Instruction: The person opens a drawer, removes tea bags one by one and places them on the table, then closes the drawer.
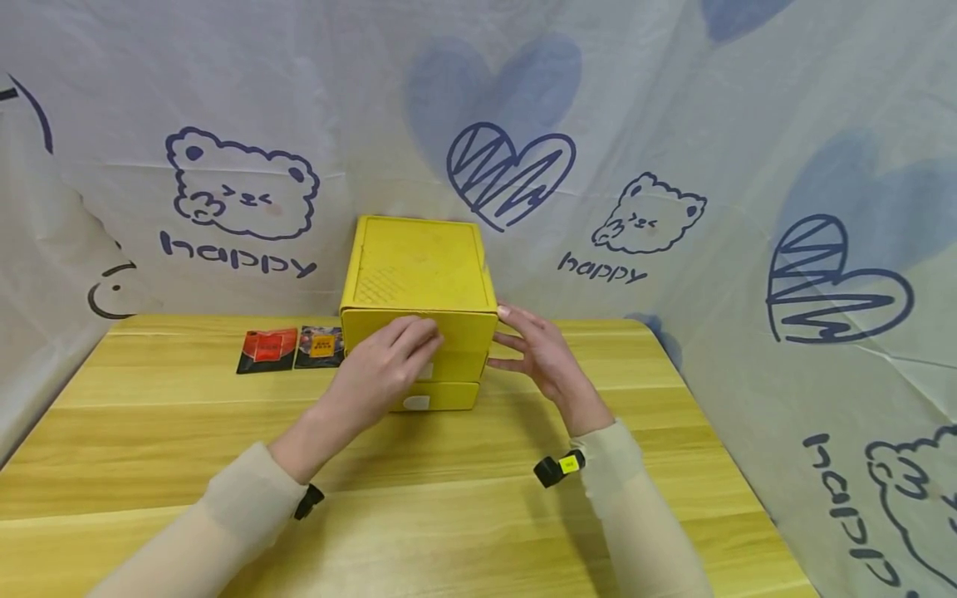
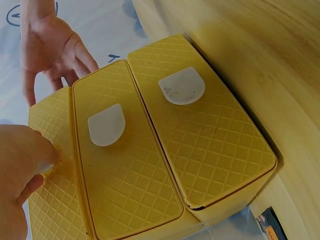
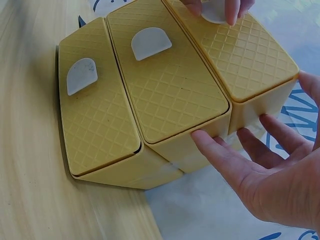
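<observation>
A yellow three-drawer box (image 1: 419, 262) stands against the back cloth, its quilted drawer fronts facing me. My left hand (image 1: 381, 361) is at the top drawer (image 3: 255, 65), with its thumb and fingers pinching the white tab handle (image 3: 214, 12). My right hand (image 1: 542, 353) has its fingers spread and fairly straight, fingertips touching the box's right side. Below, the middle drawer (image 3: 172, 95) and bottom drawer (image 3: 100, 122) each carry a white rounded tab. In the left wrist view, the left fingers hide most of the top tab.
Left of the box lie two small packets on the wooden table (image 1: 187, 448): a red and black packet (image 1: 267, 349) and a dark packet with an orange label (image 1: 321, 347). A printed cloth (image 1: 359, 100) hangs behind the table and along its right side.
</observation>
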`<action>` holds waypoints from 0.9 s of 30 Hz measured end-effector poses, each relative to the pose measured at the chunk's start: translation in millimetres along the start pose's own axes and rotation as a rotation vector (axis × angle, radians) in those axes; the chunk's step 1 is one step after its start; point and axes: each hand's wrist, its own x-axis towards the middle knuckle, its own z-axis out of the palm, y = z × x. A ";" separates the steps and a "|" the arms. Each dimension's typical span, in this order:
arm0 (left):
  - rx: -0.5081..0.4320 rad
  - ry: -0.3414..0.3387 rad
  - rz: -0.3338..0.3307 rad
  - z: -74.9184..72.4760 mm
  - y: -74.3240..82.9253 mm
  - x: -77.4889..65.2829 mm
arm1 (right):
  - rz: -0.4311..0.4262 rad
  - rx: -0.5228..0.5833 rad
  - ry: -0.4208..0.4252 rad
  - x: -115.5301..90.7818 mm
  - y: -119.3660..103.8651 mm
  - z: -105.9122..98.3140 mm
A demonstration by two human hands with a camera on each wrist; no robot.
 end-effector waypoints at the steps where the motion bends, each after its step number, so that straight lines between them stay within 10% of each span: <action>1: 0.001 -0.003 -0.001 0.3 -0.4 0.2 | 0.000 0.003 0.000 0.3 0.0 -0.1; 27: 0.052 -0.012 0.026 1.5 -6.4 -0.4 | -0.005 0.016 -0.011 -0.3 0.0 -0.9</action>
